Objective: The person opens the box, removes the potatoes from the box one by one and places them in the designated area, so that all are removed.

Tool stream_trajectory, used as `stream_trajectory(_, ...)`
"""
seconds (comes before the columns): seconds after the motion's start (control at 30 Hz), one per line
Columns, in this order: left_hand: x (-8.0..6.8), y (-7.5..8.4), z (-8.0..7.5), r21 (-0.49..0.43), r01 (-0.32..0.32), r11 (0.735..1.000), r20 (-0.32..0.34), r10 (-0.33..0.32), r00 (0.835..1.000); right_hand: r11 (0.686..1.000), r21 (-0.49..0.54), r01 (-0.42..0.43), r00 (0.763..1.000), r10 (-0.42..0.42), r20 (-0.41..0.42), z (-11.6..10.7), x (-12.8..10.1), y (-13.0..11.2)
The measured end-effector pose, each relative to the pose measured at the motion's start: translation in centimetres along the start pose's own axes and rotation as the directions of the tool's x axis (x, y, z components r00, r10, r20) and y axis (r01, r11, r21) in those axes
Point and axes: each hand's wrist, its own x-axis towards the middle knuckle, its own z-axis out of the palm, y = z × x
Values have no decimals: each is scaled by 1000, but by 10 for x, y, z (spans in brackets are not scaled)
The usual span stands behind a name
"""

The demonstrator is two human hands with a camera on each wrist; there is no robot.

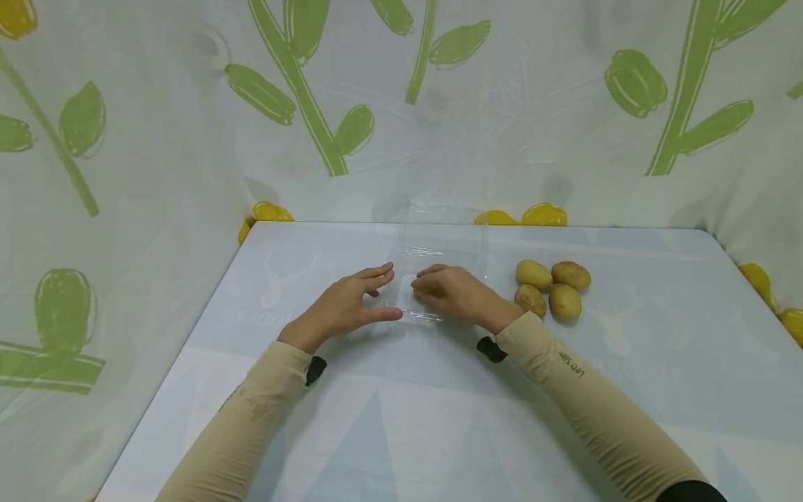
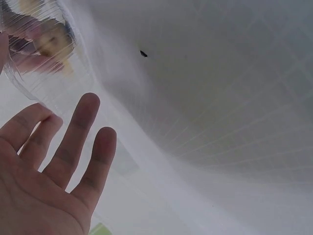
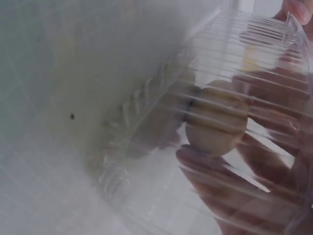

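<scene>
A clear plastic clamshell box [image 1: 422,317] lies on the table, its lid [image 1: 444,233] folded back toward the wall. My right hand [image 1: 461,293] is over the box's base and holds a potato [image 3: 215,120] between fingers and thumb. Through the ribbed clear wall the right wrist view shows that potato; from the head view the hand hides most of it. My left hand [image 1: 345,303] is at the box's left side, fingers spread and relaxed, thumb tip right at the near left corner. Nothing is in its grasp.
Several potatoes [image 1: 565,302] sit in a cluster on the table to the right of the box, close to my right forearm. The pale table [image 1: 401,425] ends at a wall covering [image 1: 533,139] with green and yellow plant prints.
</scene>
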Motion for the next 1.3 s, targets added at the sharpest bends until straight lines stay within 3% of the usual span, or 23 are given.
stream_trajectory(0.17, 1, 0, 0, 11, -1, 1000, -3, 1, 1000, 997, -7, -78, 996, 78, 34, -3, -1, -1)
stream_trajectory(0.4, 0, 1, -1, 12, -5, 1000, -5, 5, 1000, 994, 5, -110, 994, 109, 23, -3, 1, 1)
stream_trajectory(1.1, 1, 0, 0, 10, -2, 1000, -3, 2, 1000, 990, 53, -133, 991, 134, -25, 3, 2, 3)
stream_trajectory(1.3, 1, 0, 0, 3, -1, 1000, -4, 1, 1000, 993, 79, -86, 990, 94, -104, 1, -2, 0)
